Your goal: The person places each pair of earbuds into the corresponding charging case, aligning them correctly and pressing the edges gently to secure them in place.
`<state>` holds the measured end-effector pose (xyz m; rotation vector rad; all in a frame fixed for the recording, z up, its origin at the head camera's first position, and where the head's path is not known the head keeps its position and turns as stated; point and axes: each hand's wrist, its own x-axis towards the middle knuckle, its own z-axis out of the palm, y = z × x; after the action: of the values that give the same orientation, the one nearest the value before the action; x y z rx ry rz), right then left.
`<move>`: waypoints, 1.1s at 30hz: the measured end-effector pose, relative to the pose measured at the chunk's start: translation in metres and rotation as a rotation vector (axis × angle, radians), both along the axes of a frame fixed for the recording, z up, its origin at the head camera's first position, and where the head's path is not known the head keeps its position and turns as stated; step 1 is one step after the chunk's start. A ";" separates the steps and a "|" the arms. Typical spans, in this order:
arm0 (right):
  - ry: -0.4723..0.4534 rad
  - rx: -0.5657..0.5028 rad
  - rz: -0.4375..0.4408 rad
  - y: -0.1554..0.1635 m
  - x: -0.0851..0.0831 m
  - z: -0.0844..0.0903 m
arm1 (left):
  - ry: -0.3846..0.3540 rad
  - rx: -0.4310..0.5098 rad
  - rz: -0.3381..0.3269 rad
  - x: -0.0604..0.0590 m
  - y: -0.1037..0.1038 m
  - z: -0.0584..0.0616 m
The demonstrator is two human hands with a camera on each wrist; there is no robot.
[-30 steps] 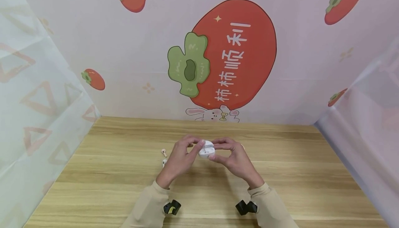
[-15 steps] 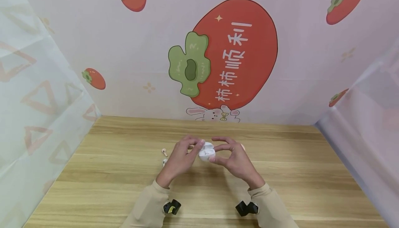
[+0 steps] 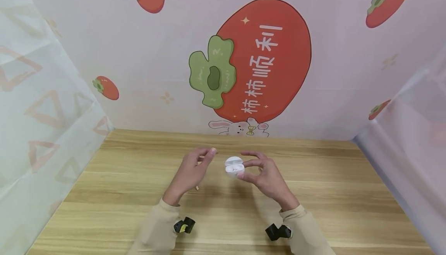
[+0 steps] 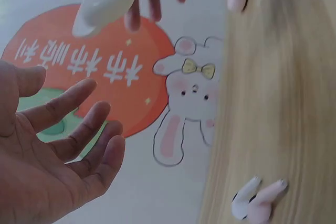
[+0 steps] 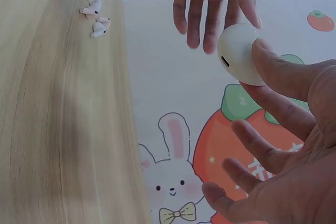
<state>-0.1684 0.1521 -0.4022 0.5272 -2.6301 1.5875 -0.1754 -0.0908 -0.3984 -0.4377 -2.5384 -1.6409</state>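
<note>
Earbud case (image 3: pixel 234 166), lid up, pinched by right hand (image 3: pixel 263 175) above wooden table (image 3: pixel 313 193). Left hand (image 3: pixel 191 171) just left of case, fingers relaxed, nothing held. Case judged light, rigid, glossy-slippery; best gripped across lower shell, clear of hinge.
</note>
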 end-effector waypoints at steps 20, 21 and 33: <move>0.048 0.022 -0.100 0.020 -0.010 0.000 | 0.073 -0.139 0.067 -0.010 -0.045 -0.003; 0.048 0.022 -0.102 0.020 -0.010 0.000 | 0.078 -0.168 0.071 -0.010 -0.048 -0.004; 0.045 0.034 -0.116 0.021 -0.013 -0.004 | 0.033 -0.532 0.095 -0.010 -0.079 -0.021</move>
<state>-0.1814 0.1733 -0.4057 0.3979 -2.6071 1.4832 -0.1852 -0.1699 -0.4191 -0.3647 -2.8965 -0.9016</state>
